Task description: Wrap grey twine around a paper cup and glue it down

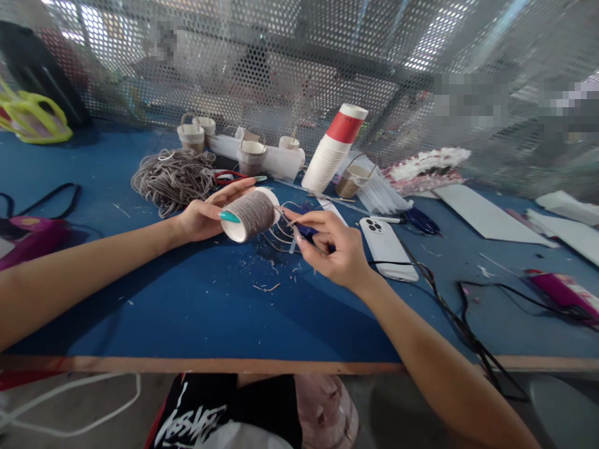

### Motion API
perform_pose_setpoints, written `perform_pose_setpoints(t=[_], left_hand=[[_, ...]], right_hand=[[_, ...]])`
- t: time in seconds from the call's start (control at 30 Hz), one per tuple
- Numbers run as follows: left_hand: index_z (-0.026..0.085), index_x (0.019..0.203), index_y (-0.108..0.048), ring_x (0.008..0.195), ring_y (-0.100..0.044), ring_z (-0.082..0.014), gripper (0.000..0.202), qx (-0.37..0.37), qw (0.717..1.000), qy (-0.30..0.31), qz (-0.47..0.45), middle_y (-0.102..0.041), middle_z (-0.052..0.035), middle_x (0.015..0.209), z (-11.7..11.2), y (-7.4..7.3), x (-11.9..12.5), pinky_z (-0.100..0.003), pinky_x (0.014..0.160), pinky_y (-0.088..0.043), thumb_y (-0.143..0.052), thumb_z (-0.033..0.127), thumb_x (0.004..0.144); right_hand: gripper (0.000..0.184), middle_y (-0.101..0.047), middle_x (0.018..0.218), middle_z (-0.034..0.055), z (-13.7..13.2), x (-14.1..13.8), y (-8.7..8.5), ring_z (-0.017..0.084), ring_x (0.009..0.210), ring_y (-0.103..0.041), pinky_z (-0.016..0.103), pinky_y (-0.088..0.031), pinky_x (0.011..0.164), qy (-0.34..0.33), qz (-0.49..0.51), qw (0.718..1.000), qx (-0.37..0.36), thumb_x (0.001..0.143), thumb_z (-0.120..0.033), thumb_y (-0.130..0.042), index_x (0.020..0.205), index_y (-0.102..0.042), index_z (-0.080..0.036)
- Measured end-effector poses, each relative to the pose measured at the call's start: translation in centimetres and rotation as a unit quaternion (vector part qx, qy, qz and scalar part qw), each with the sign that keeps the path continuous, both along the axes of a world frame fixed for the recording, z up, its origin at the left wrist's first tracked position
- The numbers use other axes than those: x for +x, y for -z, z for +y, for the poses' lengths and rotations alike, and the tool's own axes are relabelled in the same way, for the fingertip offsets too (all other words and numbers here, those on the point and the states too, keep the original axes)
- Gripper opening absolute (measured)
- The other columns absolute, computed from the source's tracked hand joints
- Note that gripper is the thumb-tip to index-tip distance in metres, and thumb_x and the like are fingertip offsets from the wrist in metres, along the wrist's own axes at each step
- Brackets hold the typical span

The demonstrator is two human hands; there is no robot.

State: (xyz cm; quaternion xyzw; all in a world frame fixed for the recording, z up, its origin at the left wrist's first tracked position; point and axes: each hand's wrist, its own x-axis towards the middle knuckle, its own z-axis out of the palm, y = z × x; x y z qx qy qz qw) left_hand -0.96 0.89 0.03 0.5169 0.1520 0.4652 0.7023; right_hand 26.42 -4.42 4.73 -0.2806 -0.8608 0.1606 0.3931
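My left hand (206, 215) is closed around a white paper cup wrapped in grey cord (253, 215), which is tipped on its side above the table. The thumb presses on the wrapped wall, and the white rim shows at both ends. Close to the cup's right end, my right hand (330, 243) grips blue-handled scissors (306, 231), their thin metal blades pointing toward the cord at the rim. Pale strands hang just below the blades. Behind the left hand lies a loose heap of grey cord (173, 178).
Several small cord-wrapped cups with handles, one being a cup (253, 156), stand at the back beside a stack of paper cups (334, 149). A white phone (388, 249) lies right of my right hand. Black cables (435, 287) cross the right side. Magenta tools (35, 237) lie at both sides.
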Motion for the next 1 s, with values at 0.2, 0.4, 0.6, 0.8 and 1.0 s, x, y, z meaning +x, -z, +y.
perform_pose_setpoints(t=[0.2,0.4,0.6,0.8,1.0], left_hand=[[0.027,0.127,-0.065,0.146,-0.039,-0.0372,0.074,-0.006,1.000,-0.002,0.012,-0.065,-0.0040,0.136,-0.08,0.04,-0.02,-0.052,0.123,-0.029,-0.071,0.026,0.054],[0.026,0.128,-0.064,0.145,-0.041,-0.0390,0.074,-0.001,1.000,0.010,0.005,-0.064,-0.0058,0.138,-0.02,0.21,-0.08,-0.056,0.122,-0.030,-0.071,0.029,0.055],[0.026,0.130,-0.063,0.144,-0.042,-0.0405,0.072,0.003,1.000,0.022,-0.004,-0.064,-0.0062,0.139,0.06,0.25,-0.26,-0.058,0.120,-0.032,-0.071,0.031,0.058],[0.025,0.129,-0.063,0.143,-0.044,-0.0396,0.074,-0.010,1.000,0.024,-0.005,-0.066,-0.0056,0.135,0.11,0.15,-0.22,-0.058,0.120,-0.030,-0.069,0.030,0.056],[0.026,0.127,-0.065,0.140,-0.044,-0.0397,0.076,-0.027,0.999,0.038,-0.023,-0.071,0.0000,0.127,0.46,0.43,-0.20,-0.057,0.117,-0.032,-0.070,0.029,0.051]], right_hand=[[0.023,-0.074,0.117,0.0079,-0.46,-0.20,0.03,0.000,0.038,-0.031,0.024,-0.032,0.039,0.057,0.081,0.995,-0.018,0.086,-0.019,-0.059,0.107,-0.051,-0.024],[0.038,-0.058,0.145,0.0124,-0.39,-0.29,0.12,-0.003,0.038,-0.034,0.023,-0.033,0.037,-0.010,0.013,0.996,-0.092,0.085,-0.020,-0.060,0.118,-0.044,-0.027],[0.023,-0.074,0.113,0.0052,-0.32,-0.34,0.20,-0.001,0.036,-0.032,0.022,-0.031,0.035,-0.014,-0.021,0.998,-0.060,0.088,-0.022,-0.057,0.108,-0.045,-0.025],[0.022,-0.072,0.086,-0.0032,-0.28,-0.26,0.02,0.003,0.037,-0.041,0.023,-0.034,0.038,0.017,-0.057,0.995,0.083,0.088,-0.022,-0.056,0.108,-0.049,-0.026],[0.017,-0.075,0.085,-0.0020,-0.17,-0.06,0.07,0.004,0.035,-0.038,0.025,-0.035,0.036,0.036,-0.098,0.980,0.167,0.089,-0.024,-0.052,0.105,-0.049,-0.026]])
